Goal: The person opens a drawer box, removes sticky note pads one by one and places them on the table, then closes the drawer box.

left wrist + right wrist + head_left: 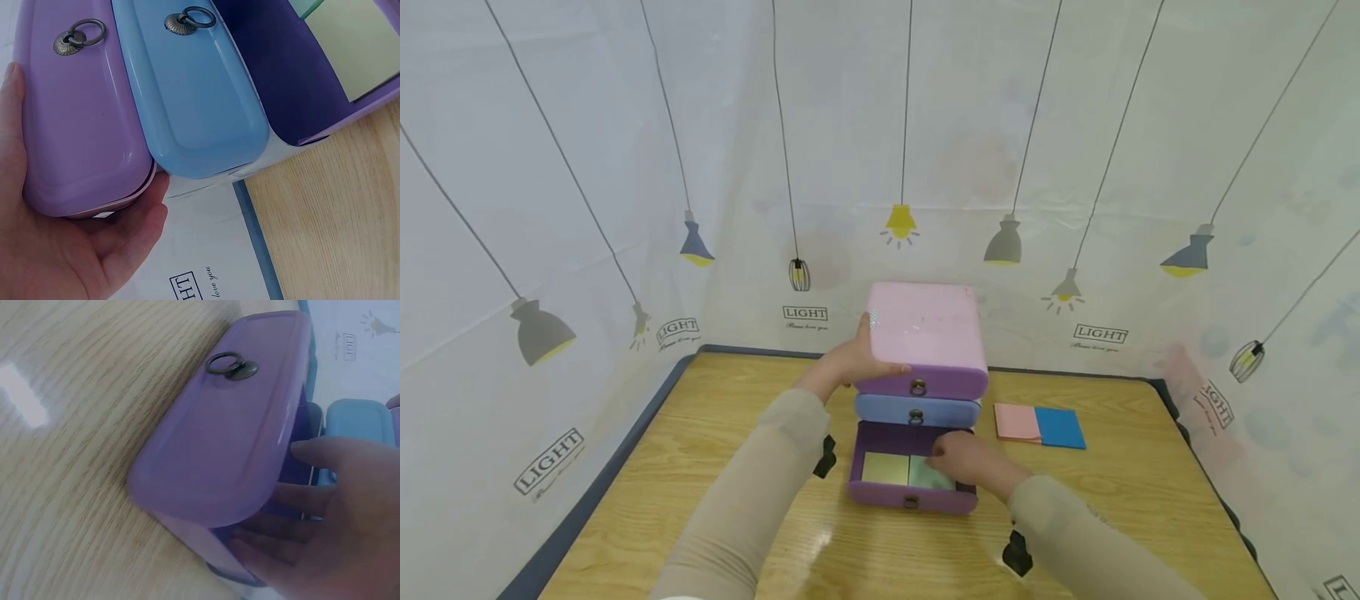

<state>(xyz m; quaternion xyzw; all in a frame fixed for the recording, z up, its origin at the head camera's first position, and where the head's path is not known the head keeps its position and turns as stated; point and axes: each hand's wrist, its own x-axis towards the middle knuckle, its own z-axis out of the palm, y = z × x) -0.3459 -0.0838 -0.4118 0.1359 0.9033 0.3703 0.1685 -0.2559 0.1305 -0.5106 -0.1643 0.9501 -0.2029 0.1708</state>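
A small chest of drawers (925,325) stands on the table, with a pink top and purple and blue drawer fronts. Its bottom purple drawer (880,497) is pulled out. My left hand (848,360) grips the chest's upper left corner, thumb over the top and fingers curled at the side by the top drawer (81,112). Inside the bottom drawer lie a pale yellow sticky-note pad (886,468) and a pale green one (928,477), side by side. Reaching in from the right, my right hand (967,458) has its fingertips at the green pad; its fingers (300,497) look spread and fairly straight behind the drawer front.
To the right of the chest, a pink pad (1017,422) and a blue pad (1062,427) lie edge to edge on the wooden table (1112,500). The blue middle drawer (194,94) is closed. A white lamp-printed sheet (842,150) hangs close behind the chest.
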